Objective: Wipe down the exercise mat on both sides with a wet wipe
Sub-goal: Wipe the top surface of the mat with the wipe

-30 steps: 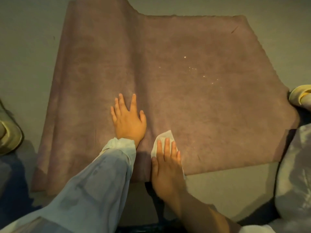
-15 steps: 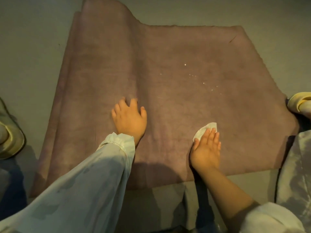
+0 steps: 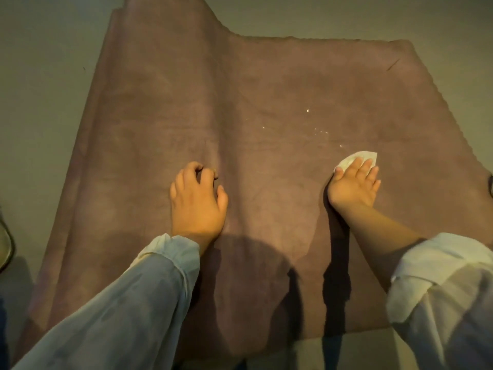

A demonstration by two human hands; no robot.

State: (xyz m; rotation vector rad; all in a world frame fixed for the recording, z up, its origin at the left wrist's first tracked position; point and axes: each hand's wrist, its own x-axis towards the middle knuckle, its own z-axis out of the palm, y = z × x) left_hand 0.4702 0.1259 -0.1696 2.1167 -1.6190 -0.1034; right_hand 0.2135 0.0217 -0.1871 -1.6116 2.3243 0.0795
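Most of the wet wipe [image 3: 358, 158] is covered by the right hand [image 3: 353, 186]; only its far edge peeks out. The mat's [image 3: 266, 102] top left runs off the upper edge. The left hand's [image 3: 197, 201] fingertips curl under, out of sight. A dark object [image 3: 490, 184] at right is cut off, unidentifiable.

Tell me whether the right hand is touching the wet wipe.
Touching: the head view shows the right hand pressed flat on the wet wipe, fingers overlapping it.
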